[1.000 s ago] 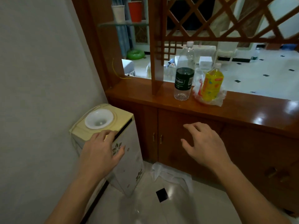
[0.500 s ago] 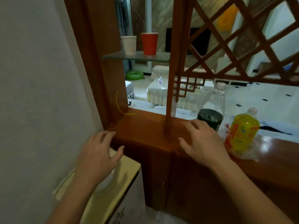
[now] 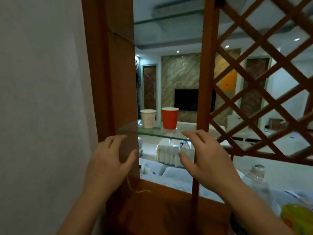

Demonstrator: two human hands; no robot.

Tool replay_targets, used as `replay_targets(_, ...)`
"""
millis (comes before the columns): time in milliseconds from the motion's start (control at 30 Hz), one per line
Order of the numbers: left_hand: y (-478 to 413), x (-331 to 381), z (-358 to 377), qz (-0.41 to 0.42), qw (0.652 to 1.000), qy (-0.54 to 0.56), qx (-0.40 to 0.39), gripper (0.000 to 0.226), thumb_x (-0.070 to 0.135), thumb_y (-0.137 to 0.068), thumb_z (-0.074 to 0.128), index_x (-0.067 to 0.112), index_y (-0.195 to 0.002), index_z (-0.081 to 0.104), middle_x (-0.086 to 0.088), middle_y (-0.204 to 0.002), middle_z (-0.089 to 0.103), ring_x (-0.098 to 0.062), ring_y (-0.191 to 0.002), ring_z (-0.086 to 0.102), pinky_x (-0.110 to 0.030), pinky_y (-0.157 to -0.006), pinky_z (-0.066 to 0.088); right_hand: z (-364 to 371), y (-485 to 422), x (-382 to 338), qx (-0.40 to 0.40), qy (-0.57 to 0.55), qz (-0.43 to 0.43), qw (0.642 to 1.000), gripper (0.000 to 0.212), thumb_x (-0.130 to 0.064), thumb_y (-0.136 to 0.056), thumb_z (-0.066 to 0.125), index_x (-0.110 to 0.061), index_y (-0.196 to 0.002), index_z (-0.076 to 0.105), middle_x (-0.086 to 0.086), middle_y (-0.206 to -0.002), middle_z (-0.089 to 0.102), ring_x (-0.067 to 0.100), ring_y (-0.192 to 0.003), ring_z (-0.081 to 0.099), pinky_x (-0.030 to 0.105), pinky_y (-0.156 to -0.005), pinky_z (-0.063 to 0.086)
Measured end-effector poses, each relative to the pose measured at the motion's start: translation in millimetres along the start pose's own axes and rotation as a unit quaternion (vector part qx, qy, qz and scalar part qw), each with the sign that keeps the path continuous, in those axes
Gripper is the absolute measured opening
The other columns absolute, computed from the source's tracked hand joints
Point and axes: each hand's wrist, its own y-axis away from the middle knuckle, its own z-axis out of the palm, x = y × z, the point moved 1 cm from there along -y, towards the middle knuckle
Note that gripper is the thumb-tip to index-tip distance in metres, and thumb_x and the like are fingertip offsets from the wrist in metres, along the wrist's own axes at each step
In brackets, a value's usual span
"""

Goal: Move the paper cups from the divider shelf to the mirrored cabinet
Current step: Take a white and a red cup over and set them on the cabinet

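Pale paper cup: a cream-white paper cup stands upright on the shelf, just left of the middle of the view; a faint print on its side is too blurred to read.
Red paper cup: a red paper cup stands upright at three o'clock of the pale one, just beside it and not touching.
Glass shelf: a clear glass shelf spans the wooden divider's opening; its right front corner is hidden behind the right hand.
Left hand: the left hand, at seven o'clock, is empty, its fingers loosely spread, raised before the brown wooden side frame just under the shelf's left corner.
Right hand: the right hand, at five o'clock, is empty too, with the fingers spread and slightly bent. Its fingertips reach the level of the shelf's front edge; whether they touch the glass cannot be told.
Divider: a wooden upright post and diagonal lattice fill the right side.
Cut off: a blurred clear bottle top at four o'clock; a yellow bottle cropped by the bottom right corner.
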Motion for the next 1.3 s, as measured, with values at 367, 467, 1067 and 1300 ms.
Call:
replay_targets(367,-115,-19,67,-0.047,0.987,0.151,0.020,0.069,0.057,-0.079,0.061,0.026,-0.139,0.044,0.002,-0.138,0.050,-0.012,-0.117,0.047,-0.029,-0.090,0.039,75,-82,17,-0.012,-0.148,0.121,0.982,0.077,-0.055,-0.085,0.058,-0.027,-0.147,0.022,-0.003,-0.140,0.036,-0.002,-0.105,0.030,0.017,-0.086,0.027)
replay_targets(467,-138,-30,89,-0.069,0.987,0.141,-0.013,0.076,0.062,-0.078,0.061,0.025,-0.141,0.040,0.000,-0.141,0.047,-0.018,-0.123,0.048,-0.034,-0.094,0.041,94,-99,22,-0.026,-0.147,0.157,0.976,0.085,-0.059,-0.082,0.060,-0.025,-0.147,0.017,0.001,-0.141,0.035,0.007,-0.114,0.036,0.024,-0.087,0.031)
replay_targets(1067,-195,-34,155,-0.112,0.965,0.211,-0.105,0.085,0.072,-0.062,0.067,0.021,-0.126,0.049,0.002,-0.116,0.058,-0.017,-0.101,0.056,-0.032,-0.077,0.052,144,-164,53,-0.001,-0.274,0.311,0.910,0.079,-0.055,-0.061,0.080,-0.022,-0.123,0.045,-0.003,-0.113,0.054,0.017,-0.099,0.053,0.036,-0.080,0.051)
replay_targets(1300,-198,-34,163,-0.118,0.962,0.231,-0.082,0.064,0.062,-0.067,0.069,0.024,-0.114,0.050,0.003,-0.107,0.056,-0.015,-0.094,0.054,-0.027,-0.066,0.046,151,-169,55,0.005,-0.286,0.318,0.904,0.073,-0.053,-0.062,0.080,-0.023,-0.119,0.047,-0.006,-0.108,0.054,0.018,-0.098,0.055,0.040,-0.082,0.053)
